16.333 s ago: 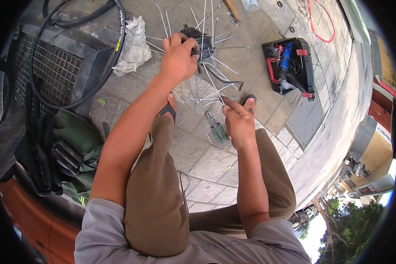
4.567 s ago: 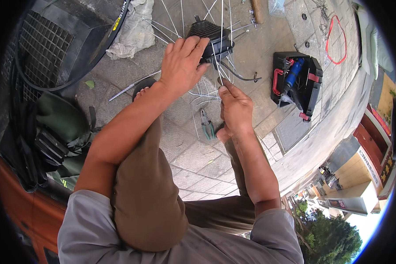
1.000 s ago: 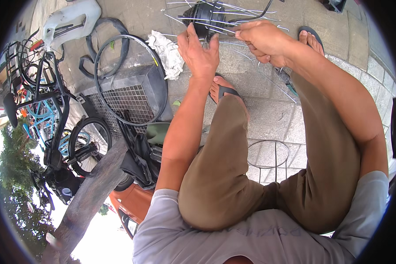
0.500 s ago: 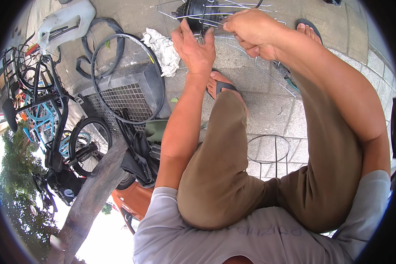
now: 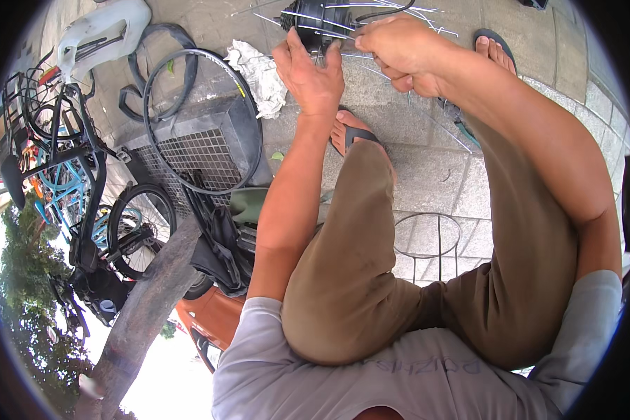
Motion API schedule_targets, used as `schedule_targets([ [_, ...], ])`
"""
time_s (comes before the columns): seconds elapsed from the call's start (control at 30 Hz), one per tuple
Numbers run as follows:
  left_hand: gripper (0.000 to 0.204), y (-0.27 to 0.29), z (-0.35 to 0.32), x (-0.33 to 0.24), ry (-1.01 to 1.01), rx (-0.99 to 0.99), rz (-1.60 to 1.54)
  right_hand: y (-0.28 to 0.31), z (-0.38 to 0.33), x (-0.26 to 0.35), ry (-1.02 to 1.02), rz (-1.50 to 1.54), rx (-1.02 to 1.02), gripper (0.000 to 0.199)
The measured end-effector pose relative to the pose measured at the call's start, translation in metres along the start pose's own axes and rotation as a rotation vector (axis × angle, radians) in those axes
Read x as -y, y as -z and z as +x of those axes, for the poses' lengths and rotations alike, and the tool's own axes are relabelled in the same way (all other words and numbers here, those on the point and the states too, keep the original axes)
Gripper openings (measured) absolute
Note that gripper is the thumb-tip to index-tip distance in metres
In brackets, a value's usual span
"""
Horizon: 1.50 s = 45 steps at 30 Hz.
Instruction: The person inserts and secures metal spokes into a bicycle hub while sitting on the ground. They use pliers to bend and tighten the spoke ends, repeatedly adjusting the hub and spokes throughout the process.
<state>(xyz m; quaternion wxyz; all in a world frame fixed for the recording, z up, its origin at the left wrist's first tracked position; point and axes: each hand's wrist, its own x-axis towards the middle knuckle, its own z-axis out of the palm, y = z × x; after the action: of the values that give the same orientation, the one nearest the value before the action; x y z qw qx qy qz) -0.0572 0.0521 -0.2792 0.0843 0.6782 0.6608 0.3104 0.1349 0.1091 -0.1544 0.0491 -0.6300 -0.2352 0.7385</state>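
Observation:
A black wheel hub (image 5: 323, 26) is at the top of the view, its upper part cut off by the frame edge. Thin silver spokes stick out from it to both sides. My left hand (image 5: 309, 78) grips the hub's near side, with thumb and fingers set apart against it. To the right of the hub, my right hand (image 5: 402, 52) is closed with its fingertips pinched on a spoke (image 5: 341, 33) at the hub's right side. Other spokes pass beneath this hand and slant down toward the paving. The curled fingers partly hide what they grip.
A bare black wheel rim (image 5: 147, 115) leans on a grey box with a grate (image 5: 206, 157). Near it lie a white rag (image 5: 255, 78) and a black inner tube (image 5: 183, 87). Bicycles (image 5: 84, 189) and a tree trunk (image 5: 147, 287) are at left. A wire stand (image 5: 427, 234) sits between my legs.
The hub and its spokes have turned slightly, so the spokes lie at different angles. Both hands keep nearly the same place and grip.

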Motion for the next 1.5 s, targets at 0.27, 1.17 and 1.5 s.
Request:
schedule_targets([
  [0.27,0.082,0.002,0.009,-0.003,0.067,0.040,-0.020,0.021,0.022,-0.019,0.190,0.069,0.158,0.038],
  [1.17,0.031,0.030,0.071,-0.009,0.775,0.086,-0.526,0.013,0.017,-0.022,0.025,0.153,0.200,0.024],
  [1.5,0.032,0.069,0.093,0.056,0.993,-0.030,-0.737,0.017,0.017,-0.019,-0.027,0.214,0.203,0.023],
])
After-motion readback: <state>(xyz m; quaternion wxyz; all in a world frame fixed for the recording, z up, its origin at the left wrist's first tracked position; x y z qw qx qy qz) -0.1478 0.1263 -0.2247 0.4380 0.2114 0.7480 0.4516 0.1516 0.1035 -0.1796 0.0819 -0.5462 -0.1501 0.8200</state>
